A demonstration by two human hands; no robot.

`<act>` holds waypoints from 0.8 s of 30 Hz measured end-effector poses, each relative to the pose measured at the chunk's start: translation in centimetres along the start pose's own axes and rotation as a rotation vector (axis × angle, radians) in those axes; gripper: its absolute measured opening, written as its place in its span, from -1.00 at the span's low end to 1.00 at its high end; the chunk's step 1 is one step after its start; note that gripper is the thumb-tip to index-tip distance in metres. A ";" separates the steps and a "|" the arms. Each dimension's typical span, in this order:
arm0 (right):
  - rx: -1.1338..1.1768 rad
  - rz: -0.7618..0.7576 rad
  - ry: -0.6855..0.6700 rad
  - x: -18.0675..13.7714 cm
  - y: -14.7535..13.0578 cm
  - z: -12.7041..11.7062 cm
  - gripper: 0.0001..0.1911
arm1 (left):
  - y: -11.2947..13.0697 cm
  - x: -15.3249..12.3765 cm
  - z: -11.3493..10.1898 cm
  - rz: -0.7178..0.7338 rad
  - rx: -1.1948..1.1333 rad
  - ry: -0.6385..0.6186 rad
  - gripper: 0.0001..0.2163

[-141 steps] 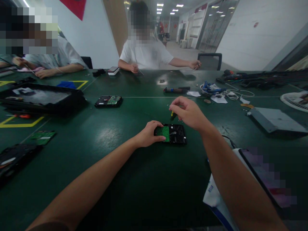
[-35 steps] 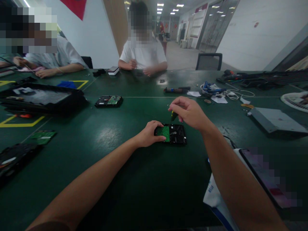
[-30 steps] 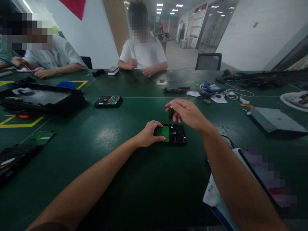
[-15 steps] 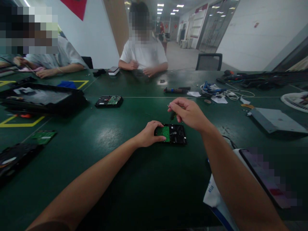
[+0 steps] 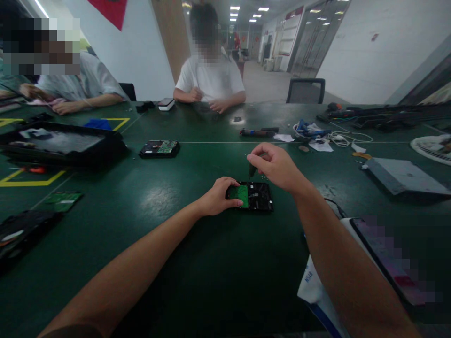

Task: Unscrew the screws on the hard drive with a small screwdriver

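Observation:
A black hard drive (image 5: 261, 197) with a green circuit board (image 5: 239, 193) lies flat on the dark green table (image 5: 211, 263). My left hand (image 5: 221, 196) grips its left end, thumb over the near side and fingers at the far edge. Between the fingers of my right hand (image 5: 273, 164) is a small dark screwdriver (image 5: 252, 170), held nearly upright. Its tip points down at the drive's far edge, near the board's corner; whether it touches a screw is too small to tell. A few tiny screws (image 5: 263, 177) lie just beyond the drive.
Another hard drive (image 5: 160, 148) lies farther left, near a black tray (image 5: 63, 143). At right are a grey metal box (image 5: 405, 177), a phone (image 5: 387, 258) under my right forearm's side, and tangled cables (image 5: 312, 129). A person in white (image 5: 210, 80) sits opposite.
My right hand's fingers have shifted slightly around the screwdriver, showing more of its handle. My left hand and the hard drive stay in place.

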State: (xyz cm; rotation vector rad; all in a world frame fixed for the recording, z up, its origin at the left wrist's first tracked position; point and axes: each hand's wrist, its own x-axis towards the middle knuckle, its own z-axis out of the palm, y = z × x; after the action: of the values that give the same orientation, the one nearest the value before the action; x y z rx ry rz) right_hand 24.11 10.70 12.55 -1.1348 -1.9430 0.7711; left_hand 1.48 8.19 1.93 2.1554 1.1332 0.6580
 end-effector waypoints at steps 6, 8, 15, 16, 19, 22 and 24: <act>0.121 0.015 -0.123 0.0 -0.1 0.2 -0.63 | 0.0 0.1 0.1 0.011 0.000 0.015 -0.44; 0.177 0.042 -0.141 0.0 0.0 0.3 -0.63 | 0.0 0.1 0.1 0.013 -0.003 0.016 -0.45; 0.100 -0.020 -0.096 0.0 0.0 0.0 -0.72 | 0.1 0.0 0.1 0.013 0.000 0.019 -0.45; 0.082 -0.023 -0.083 0.0 0.0 0.0 -0.71 | 0.1 0.0 0.1 0.014 0.000 0.018 -0.44; 0.054 0.016 -0.046 0.0 0.1 0.0 -0.72 | 0.0 0.0 0.0 0.012 0.000 0.002 -0.43; 0.049 0.040 -0.034 0.0 0.1 0.0 -0.77 | -0.1 0.0 0.0 0.004 0.002 -0.012 -0.42; 0.062 0.022 -0.054 0.0 0.1 0.0 -0.77 | -0.2 0.0 0.0 0.008 0.006 -0.008 -0.42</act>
State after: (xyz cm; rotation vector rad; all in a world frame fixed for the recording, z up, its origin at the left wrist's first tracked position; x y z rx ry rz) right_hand 24.18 10.70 12.49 -1.1103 -1.9402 0.8758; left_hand 1.39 8.32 1.75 2.1669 1.1243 0.6503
